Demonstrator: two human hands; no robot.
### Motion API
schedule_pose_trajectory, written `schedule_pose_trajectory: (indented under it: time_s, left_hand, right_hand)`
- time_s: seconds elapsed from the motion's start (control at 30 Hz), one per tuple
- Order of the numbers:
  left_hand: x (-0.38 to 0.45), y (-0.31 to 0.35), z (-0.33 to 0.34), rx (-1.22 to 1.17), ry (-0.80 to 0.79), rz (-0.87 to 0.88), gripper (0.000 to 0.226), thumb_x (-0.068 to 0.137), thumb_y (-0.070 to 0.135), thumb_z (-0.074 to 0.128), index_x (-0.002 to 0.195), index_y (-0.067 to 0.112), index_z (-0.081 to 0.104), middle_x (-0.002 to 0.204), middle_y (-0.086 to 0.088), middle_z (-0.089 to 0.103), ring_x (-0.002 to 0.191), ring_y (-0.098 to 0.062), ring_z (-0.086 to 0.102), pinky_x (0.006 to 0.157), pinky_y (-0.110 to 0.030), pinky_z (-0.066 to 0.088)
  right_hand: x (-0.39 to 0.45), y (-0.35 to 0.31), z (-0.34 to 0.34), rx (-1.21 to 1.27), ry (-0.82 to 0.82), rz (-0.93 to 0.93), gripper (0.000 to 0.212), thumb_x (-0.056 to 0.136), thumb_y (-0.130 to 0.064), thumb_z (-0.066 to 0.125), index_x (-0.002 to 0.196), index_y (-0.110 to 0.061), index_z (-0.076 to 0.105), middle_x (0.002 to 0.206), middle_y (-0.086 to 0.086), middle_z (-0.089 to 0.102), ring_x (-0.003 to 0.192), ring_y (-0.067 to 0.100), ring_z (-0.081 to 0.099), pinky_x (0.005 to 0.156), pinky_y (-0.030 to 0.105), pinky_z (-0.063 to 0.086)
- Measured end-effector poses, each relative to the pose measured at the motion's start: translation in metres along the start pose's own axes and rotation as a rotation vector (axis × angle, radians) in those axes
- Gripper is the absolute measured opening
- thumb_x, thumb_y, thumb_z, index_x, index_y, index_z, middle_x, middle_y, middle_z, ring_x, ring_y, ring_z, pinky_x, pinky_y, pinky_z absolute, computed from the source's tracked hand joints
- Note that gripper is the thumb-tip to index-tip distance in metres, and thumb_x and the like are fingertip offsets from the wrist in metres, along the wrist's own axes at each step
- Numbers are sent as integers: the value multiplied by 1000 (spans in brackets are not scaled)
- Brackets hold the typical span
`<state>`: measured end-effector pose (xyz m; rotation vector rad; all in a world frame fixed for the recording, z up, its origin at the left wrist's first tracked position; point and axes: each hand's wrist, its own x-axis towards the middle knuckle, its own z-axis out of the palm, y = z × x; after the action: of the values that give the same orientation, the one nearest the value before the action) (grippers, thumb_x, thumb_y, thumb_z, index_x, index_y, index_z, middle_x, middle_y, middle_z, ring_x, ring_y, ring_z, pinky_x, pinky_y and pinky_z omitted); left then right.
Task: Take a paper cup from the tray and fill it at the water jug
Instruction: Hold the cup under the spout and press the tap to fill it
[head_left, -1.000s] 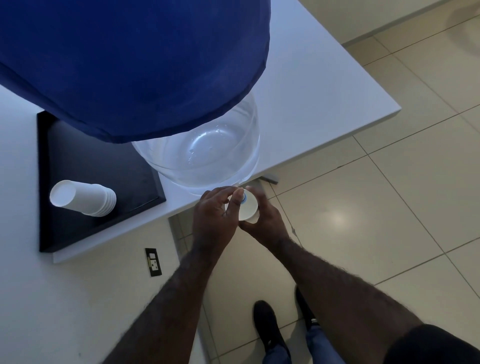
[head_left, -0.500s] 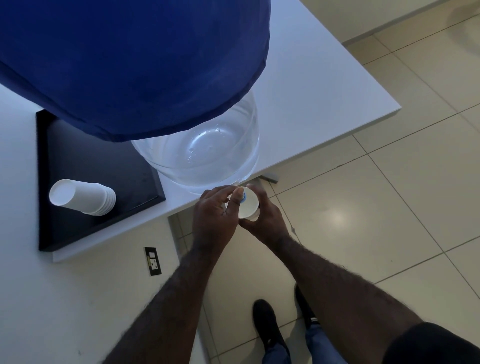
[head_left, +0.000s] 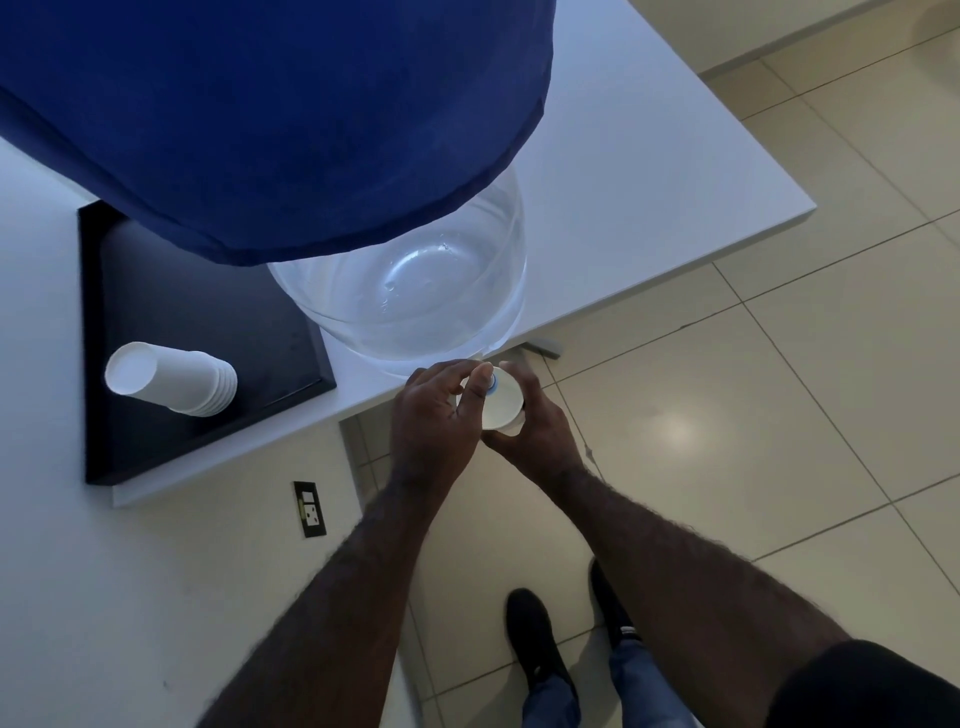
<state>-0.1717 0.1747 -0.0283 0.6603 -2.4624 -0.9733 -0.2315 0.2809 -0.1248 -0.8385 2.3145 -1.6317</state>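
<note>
The paper cup (head_left: 503, 405) was held just off the front edge of the white surface (head_left: 649, 197), at about six o'clock from the clear water jug (head_left: 415, 306) and right under its small blue tap (head_left: 493, 385). The right hand (head_left: 537, 434) cradled the cup from below and the side, its fingers (head_left: 524, 376) wrapped around the wall. The left hand (head_left: 434, 415) reached over the rim, with its fingers (head_left: 475, 382) pinched on the tap.

The cup looked thin and light, easy to crush, so a loose hold around the middle of the wall suited it better than a squeeze near the rim. With water in it the cup would likely grow heavier and softer, and its wall might buckle under a tight hold; support under the base seemed wise.

At nine o'clock from the jug, the black tray (head_left: 208, 312) carried a stack of cups (head_left: 176, 382) lying on its side. A blue cloth cover (head_left: 260, 114) hid the upper jug.
</note>
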Motion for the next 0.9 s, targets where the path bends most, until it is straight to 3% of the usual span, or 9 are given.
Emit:
schedule_pose_trajectory:
  time_s: [0.17,0.4,0.7,0.9]
  left_hand:
    - [0,1,-1,1,2,8,29,94,33,59,101,11,76,98,-1,76,91,-15,66,77,-29,56]
    - [-2,2,-2,6,-6,6,30,93,32,61,106,8,75,101,-5,77,94,-19,68,78,-33,59]
    - [-2,0,0,-7,2,0,30,94,32,60,105,9,75,101,-4,76,93,-17,67,77,-34,59]
    - [-2,-2,1,3,14,7,31,94,35,59,106,10,75,102,-3,77,92,-13,66,77,-25,55]
  right_hand:
    - [-1,0,1,18,-4,22,76,72,-27,86,131,-25,39,117,4,66,94,14,65,75,12,48]
    - [-3,-1,1,6,8,23,76,73,-28,86,132,-24,38,119,6,65,97,20,66,78,33,60]
    - [-4,0,0,-2,20,34,77,72,-29,86,132,-26,38,119,5,65,97,17,66,77,30,60]
    - [-4,-1,2,-11,22,41,79,72,-27,87,132,-26,36,119,7,65,97,19,66,77,31,60]
